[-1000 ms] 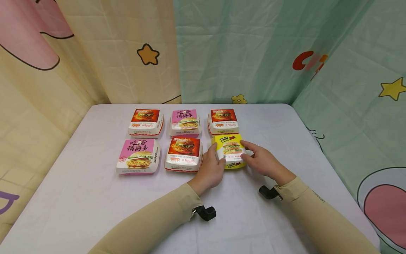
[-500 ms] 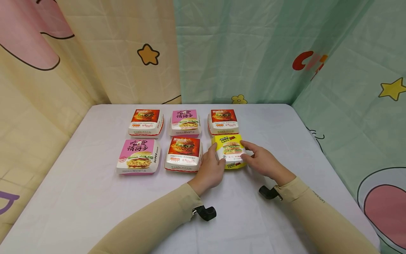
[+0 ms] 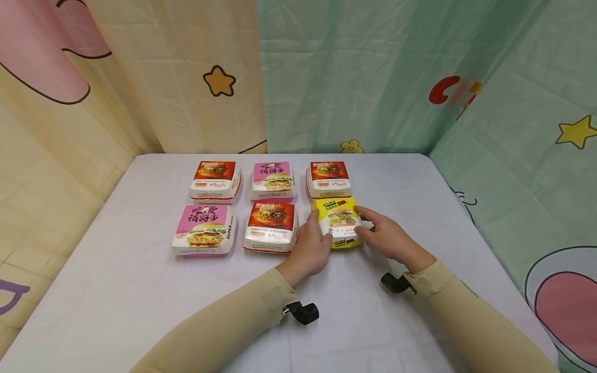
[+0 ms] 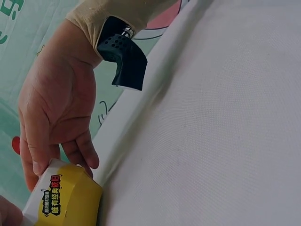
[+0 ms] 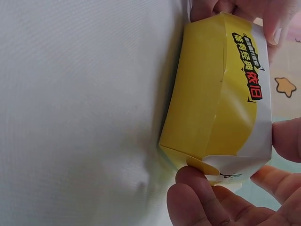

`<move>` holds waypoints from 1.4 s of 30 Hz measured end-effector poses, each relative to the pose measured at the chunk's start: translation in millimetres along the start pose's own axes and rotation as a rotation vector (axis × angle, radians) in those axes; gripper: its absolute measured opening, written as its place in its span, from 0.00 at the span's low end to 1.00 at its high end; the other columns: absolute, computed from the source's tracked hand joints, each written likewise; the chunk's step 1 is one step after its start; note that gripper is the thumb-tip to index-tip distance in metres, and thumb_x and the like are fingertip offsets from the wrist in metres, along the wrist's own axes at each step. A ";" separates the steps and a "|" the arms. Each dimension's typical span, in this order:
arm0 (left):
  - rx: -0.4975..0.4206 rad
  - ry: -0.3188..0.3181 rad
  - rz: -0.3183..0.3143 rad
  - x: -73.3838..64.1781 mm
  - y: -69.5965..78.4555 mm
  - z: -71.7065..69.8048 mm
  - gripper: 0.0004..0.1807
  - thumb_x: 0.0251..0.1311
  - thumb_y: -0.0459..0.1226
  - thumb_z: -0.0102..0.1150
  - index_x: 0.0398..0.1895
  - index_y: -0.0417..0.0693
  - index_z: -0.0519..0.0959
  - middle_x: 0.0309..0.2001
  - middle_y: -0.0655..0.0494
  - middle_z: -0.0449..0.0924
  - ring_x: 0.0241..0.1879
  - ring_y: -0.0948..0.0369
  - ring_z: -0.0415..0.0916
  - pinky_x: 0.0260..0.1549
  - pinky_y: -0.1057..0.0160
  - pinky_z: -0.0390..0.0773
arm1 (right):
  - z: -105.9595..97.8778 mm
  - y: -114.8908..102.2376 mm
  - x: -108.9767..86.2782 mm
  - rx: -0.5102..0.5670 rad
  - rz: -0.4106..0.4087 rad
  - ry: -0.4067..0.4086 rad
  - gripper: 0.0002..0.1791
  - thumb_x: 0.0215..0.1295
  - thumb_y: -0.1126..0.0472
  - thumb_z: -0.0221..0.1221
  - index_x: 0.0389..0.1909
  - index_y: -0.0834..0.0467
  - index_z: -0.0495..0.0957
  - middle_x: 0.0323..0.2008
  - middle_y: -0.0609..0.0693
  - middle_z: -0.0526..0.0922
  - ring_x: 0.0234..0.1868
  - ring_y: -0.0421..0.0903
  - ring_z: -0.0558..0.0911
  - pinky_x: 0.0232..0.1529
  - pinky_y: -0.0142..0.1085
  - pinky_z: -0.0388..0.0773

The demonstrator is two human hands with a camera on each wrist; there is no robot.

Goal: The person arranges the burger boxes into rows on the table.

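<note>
A yellow and white burger box (image 3: 339,221) with a burger printed on its lid stands at the right end of the front row. My left hand (image 3: 309,248) holds its left side, thumb near the lid's front corner. From the right, my right hand (image 3: 392,239) grips the opposite side, thumb and fingertips at the lid's edge. The right wrist view shows the fingers (image 5: 200,202) at a side tab of the yellow box (image 5: 211,94), which looks shut. In the left wrist view, the right hand (image 4: 59,99) reaches down to the box and only a bit of the left hand shows.
Left of the yellow box stand a red and white burger box (image 3: 270,226) and a pink one (image 3: 204,230). Behind them are a red box (image 3: 215,181), a pink box (image 3: 272,180) and another red box (image 3: 328,180). All rest on a white-covered table (image 3: 140,300) with curtains (image 3: 354,77) around it.
</note>
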State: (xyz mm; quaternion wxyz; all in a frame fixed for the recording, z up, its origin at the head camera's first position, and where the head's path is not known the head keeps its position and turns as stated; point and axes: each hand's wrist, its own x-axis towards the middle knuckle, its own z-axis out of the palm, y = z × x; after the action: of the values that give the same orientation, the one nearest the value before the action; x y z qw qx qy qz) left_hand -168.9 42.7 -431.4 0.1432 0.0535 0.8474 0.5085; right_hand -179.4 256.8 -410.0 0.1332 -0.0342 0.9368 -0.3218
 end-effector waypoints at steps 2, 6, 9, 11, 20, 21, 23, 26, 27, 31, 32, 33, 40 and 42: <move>-0.003 -0.003 0.002 -0.8 1.0 -0.4 0.40 0.79 0.42 0.50 0.86 0.49 0.44 0.82 0.40 0.53 0.81 0.50 0.55 0.80 0.42 0.57 | -0.1 -0.9 -0.3 0.002 0.007 -0.003 0.37 0.78 0.50 0.56 0.83 0.52 0.58 0.78 0.63 0.66 0.58 0.56 0.80 0.47 0.39 0.81; -0.011 -0.011 0.008 -3.0 2.9 -1.7 0.41 0.79 0.42 0.50 0.86 0.49 0.43 0.83 0.40 0.53 0.81 0.50 0.54 0.80 0.42 0.56 | -0.3 -2.3 -1.3 0.010 0.012 -0.004 0.37 0.78 0.51 0.56 0.84 0.52 0.57 0.79 0.63 0.66 0.57 0.56 0.79 0.46 0.39 0.80; -0.019 -0.017 0.002 -4.7 4.8 -2.8 0.41 0.79 0.42 0.51 0.86 0.49 0.43 0.83 0.41 0.51 0.82 0.50 0.52 0.81 0.43 0.55 | -0.5 -3.0 -2.0 0.007 0.002 -0.001 0.37 0.78 0.51 0.56 0.84 0.52 0.57 0.79 0.62 0.66 0.56 0.55 0.78 0.45 0.38 0.79; -0.023 -0.020 -0.003 -5.7 5.9 -3.2 0.42 0.78 0.42 0.51 0.86 0.49 0.42 0.84 0.41 0.51 0.83 0.50 0.51 0.81 0.43 0.54 | -0.7 -3.3 -2.6 -0.001 -0.006 0.002 0.37 0.78 0.51 0.56 0.84 0.52 0.57 0.79 0.60 0.66 0.57 0.55 0.78 0.45 0.38 0.78; -0.022 -0.037 -0.013 -9.2 8.1 -3.3 0.44 0.77 0.44 0.52 0.87 0.47 0.40 0.84 0.41 0.46 0.83 0.49 0.48 0.82 0.43 0.52 | -0.8 -3.2 -4.6 -0.004 -0.010 0.006 0.38 0.79 0.51 0.56 0.84 0.53 0.57 0.80 0.59 0.65 0.67 0.59 0.76 0.56 0.48 0.82; -0.020 -0.039 -0.013 -9.4 7.9 -3.3 0.45 0.77 0.44 0.52 0.87 0.47 0.40 0.84 0.41 0.46 0.83 0.49 0.48 0.82 0.43 0.52 | -0.9 -3.0 -4.7 -0.003 -0.009 0.006 0.38 0.79 0.51 0.56 0.84 0.52 0.56 0.80 0.60 0.65 0.68 0.59 0.76 0.58 0.50 0.81; -0.015 -0.041 -0.009 -10.0 7.5 -3.1 0.45 0.77 0.44 0.52 0.87 0.47 0.40 0.84 0.41 0.46 0.83 0.49 0.48 0.81 0.43 0.53 | -1.1 -2.4 -5.0 0.000 -0.008 0.007 0.38 0.79 0.51 0.56 0.84 0.52 0.56 0.79 0.61 0.66 0.71 0.61 0.74 0.61 0.53 0.80; -0.001 -0.044 -0.008 -11.1 7.6 -3.1 0.45 0.77 0.45 0.53 0.87 0.47 0.40 0.84 0.40 0.46 0.83 0.48 0.48 0.81 0.42 0.54 | -1.8 -1.5 -5.5 0.000 -0.003 0.008 0.38 0.79 0.51 0.56 0.84 0.52 0.55 0.78 0.63 0.66 0.72 0.63 0.73 0.63 0.57 0.79; 0.006 -0.045 -0.008 -11.5 7.7 -3.2 0.45 0.78 0.46 0.53 0.87 0.47 0.40 0.84 0.40 0.45 0.83 0.47 0.48 0.81 0.42 0.54 | -2.1 -1.5 -5.7 -0.001 -0.001 0.008 0.38 0.79 0.50 0.56 0.84 0.51 0.55 0.78 0.64 0.67 0.72 0.63 0.73 0.63 0.57 0.78; 0.026 -0.051 -0.005 -13.9 8.6 -4.1 0.45 0.78 0.47 0.52 0.87 0.47 0.40 0.85 0.38 0.42 0.84 0.45 0.47 0.81 0.41 0.53 | -2.7 -2.1 -6.1 -0.011 0.008 0.007 0.39 0.79 0.49 0.56 0.84 0.51 0.55 0.77 0.65 0.68 0.71 0.64 0.74 0.64 0.59 0.77; 0.030 -0.054 -0.003 -14.5 9.0 -4.5 0.45 0.78 0.47 0.52 0.87 0.47 0.40 0.85 0.38 0.41 0.84 0.45 0.46 0.81 0.41 0.53 | -2.9 -2.2 -6.2 -0.011 0.010 0.007 0.39 0.79 0.49 0.57 0.84 0.51 0.55 0.77 0.65 0.68 0.71 0.64 0.74 0.64 0.59 0.77; 0.030 -0.056 -0.001 -15.2 9.3 -4.9 0.45 0.78 0.48 0.52 0.87 0.47 0.40 0.85 0.38 0.40 0.84 0.45 0.46 0.81 0.41 0.53 | -2.9 -2.4 -6.4 -0.012 0.011 0.006 0.39 0.79 0.49 0.57 0.84 0.51 0.55 0.77 0.65 0.68 0.71 0.65 0.74 0.64 0.59 0.77; 0.039 -0.063 0.015 -19.4 13.1 -7.3 0.45 0.78 0.48 0.51 0.87 0.48 0.40 0.86 0.40 0.38 0.84 0.45 0.45 0.81 0.41 0.52 | -3.5 -3.4 -7.9 -0.014 0.007 -0.010 0.40 0.79 0.48 0.57 0.85 0.52 0.54 0.77 0.65 0.67 0.74 0.65 0.71 0.68 0.63 0.74; 0.052 -0.063 0.025 -21.0 14.3 -8.0 0.45 0.78 0.48 0.51 0.87 0.48 0.40 0.86 0.40 0.36 0.84 0.45 0.43 0.81 0.41 0.52 | -3.7 -3.9 -8.6 -0.013 0.007 -0.012 0.40 0.79 0.48 0.57 0.84 0.53 0.54 0.77 0.65 0.67 0.73 0.65 0.71 0.68 0.62 0.74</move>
State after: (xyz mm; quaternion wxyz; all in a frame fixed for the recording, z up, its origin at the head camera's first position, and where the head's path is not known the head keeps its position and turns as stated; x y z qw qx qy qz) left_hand -152.1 37.8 -411.3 0.1619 0.0837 0.8547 0.4861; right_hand -172.2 257.1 -402.8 0.1396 -0.0339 0.9381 -0.3151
